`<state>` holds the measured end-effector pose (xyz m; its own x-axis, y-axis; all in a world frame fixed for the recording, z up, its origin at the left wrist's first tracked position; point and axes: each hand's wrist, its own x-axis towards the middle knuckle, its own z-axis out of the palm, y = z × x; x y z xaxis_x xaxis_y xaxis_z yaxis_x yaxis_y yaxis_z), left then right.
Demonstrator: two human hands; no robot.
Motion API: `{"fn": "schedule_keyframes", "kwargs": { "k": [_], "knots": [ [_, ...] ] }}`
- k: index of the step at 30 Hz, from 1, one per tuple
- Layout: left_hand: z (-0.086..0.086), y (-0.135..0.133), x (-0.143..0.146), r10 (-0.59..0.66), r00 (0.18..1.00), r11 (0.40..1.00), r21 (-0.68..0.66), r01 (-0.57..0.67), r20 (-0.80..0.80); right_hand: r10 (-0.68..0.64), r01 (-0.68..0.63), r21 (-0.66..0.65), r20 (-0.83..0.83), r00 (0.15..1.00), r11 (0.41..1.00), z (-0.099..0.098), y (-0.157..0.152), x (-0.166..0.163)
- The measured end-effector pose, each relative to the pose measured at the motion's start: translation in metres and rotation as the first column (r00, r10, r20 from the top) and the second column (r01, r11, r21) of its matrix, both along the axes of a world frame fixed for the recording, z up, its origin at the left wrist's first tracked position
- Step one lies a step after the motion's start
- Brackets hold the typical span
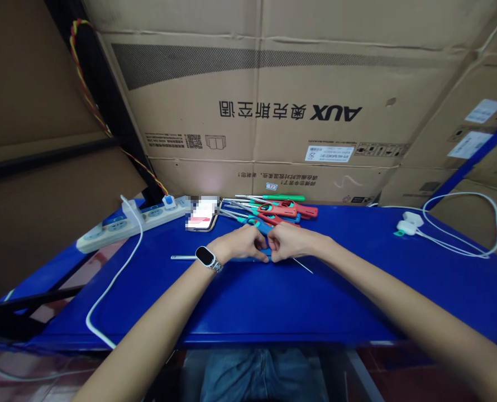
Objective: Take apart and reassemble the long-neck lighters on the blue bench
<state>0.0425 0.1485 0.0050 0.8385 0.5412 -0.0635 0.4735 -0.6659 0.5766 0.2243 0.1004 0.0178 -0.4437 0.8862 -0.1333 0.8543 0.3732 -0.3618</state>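
From where I sit, I see two bare hands close together over the blue table [232, 307]. The left hand [244, 240] is closed on a long blue lighter [248, 259], which lies flat near the middle of the table with its metal tube pointing left. The right hand [292, 240] is curled up tight at the lighter's other end. A thin metal rod [304, 266] pokes out from under it (I can't tell if those fingers pinch the rod or the lighter). A smart band [205, 256] sits on the left wrist. Just behind the hands is a heap of red and blue lighters [280, 209], with a green-handled tool [288, 197] at its back. A lit phone [209, 218] lies left of the heap, near a power strip [148, 220].
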Motion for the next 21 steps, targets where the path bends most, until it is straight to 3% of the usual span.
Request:
{"fn": "schedule_keyframes", "kwargs": {
  "k": [7,11,14,16,21],
  "knots": [
    [-0.001,0.000,0.000,0.020,0.999,1.000,0.024,-0.019,-0.042,0.048,-0.045,0.041,-0.058,0.997,0.998,-0.003,0.000,0.005],
    [0.000,-0.002,0.000,0.040,0.996,0.997,0.061,-0.036,-0.073,-0.053,0.073,0.176,-0.115,0.992,0.982,-0.007,-0.013,0.010],
    [0.000,-0.003,-0.001,0.020,0.998,0.998,0.062,-0.017,-0.059,-0.135,0.126,0.321,0.008,0.991,0.939,-0.011,-0.026,0.008],
    [0.000,-0.002,-0.001,0.003,0.999,0.998,0.061,-0.001,-0.044,-0.164,0.092,0.389,0.157,0.974,0.917,-0.012,-0.032,0.004],
    [0.001,-0.002,-0.003,-0.016,1.000,0.998,0.061,0.017,-0.019,-0.143,-0.034,0.404,0.400,0.905,0.914,-0.014,-0.035,-0.010]
  ]
}}
